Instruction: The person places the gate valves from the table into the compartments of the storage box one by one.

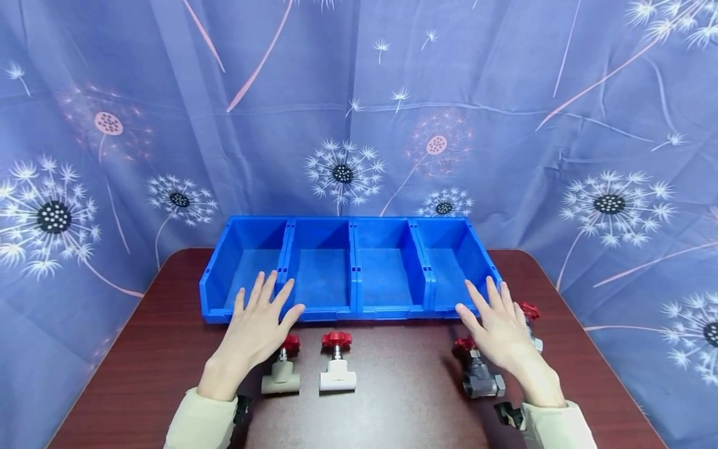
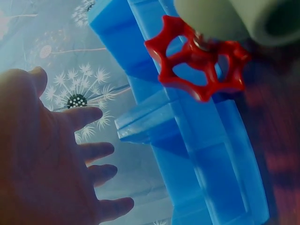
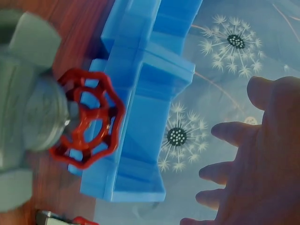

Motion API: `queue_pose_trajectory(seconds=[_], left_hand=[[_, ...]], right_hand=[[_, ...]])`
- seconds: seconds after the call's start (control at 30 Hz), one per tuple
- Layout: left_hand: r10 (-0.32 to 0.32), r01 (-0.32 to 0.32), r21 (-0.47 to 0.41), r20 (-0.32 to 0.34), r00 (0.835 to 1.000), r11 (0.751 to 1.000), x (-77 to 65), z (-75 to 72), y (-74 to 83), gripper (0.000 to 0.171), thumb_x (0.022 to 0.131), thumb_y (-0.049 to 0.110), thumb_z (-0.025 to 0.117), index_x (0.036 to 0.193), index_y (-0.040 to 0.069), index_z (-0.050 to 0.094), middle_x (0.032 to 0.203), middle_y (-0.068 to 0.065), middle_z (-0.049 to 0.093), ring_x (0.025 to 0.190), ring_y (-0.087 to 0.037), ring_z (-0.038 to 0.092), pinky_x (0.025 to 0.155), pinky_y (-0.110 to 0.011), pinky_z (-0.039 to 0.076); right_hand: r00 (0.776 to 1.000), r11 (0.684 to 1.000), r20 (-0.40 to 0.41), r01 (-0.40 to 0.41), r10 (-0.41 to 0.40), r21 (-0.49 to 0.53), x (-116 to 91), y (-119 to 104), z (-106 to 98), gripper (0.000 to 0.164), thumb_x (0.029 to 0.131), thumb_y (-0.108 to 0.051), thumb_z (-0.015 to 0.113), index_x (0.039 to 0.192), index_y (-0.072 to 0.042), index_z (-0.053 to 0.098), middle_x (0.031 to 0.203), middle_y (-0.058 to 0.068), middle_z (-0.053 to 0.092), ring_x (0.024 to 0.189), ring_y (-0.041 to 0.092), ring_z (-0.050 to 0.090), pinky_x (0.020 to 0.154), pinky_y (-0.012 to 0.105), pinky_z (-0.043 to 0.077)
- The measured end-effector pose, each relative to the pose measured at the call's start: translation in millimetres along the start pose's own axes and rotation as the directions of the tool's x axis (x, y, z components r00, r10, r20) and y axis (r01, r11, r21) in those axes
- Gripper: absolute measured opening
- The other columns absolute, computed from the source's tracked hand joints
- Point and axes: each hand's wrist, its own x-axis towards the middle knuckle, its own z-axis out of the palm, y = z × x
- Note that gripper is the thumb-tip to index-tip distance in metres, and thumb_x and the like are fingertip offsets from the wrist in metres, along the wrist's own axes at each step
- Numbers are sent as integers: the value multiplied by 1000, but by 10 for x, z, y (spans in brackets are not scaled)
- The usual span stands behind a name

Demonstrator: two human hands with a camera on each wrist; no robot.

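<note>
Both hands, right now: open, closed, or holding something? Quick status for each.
Left hand: open, fingers spread, holding nothing.
Right hand: open, fingers spread, holding nothing.

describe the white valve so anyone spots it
Find the blue bins on the brown table. In front of them, right of the left hand, sits the white valve. Unlike the beige valve beside it, also red-wheeled, its body is white.

two hands [image 1: 255, 329] [image 1: 501, 330], four red-handled valves [image 1: 282, 379] [image 1: 338, 375] [image 1: 480, 379] [image 1: 529, 310], four blue bins [image 1: 258, 237] [image 1: 321, 268] [image 1: 384, 271] [image 1: 447, 268], one table [image 1: 409, 386].
</note>
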Motion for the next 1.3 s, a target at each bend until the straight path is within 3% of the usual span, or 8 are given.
queue_pose_trajectory(seconds=[0.53,0.93,1.3], left_hand=[[-19,19,17,-5,1000,1000,71,-20,-241,72,100,59,33,154,11,32,158,-24,19,145,-44,6,109,-67,5],[-36,36,33,-20,999,999,104,-167,-417,71,101,58,30,154,9,30,157,-26,18,145,-45,6,108,-69,7],[-38,40,86,-18,999,996,174,-290,-635,73,101,59,30,153,7,30,155,-28,20,144,-46,8,108,-69,8]], right_hand=[[999,1000,-37,-20,20,6,-92,339,-71,68,104,-52,33,154,-7,26,155,35,9,142,51,-6,100,75,6],[997,999,-60,-49,50,5,-128,579,-128,66,105,-49,32,152,-4,28,152,38,12,140,55,-4,97,77,11],[991,991,-14,-135,134,-7,-170,817,-131,71,104,-53,29,152,-2,24,150,40,12,138,58,-3,93,79,11]])
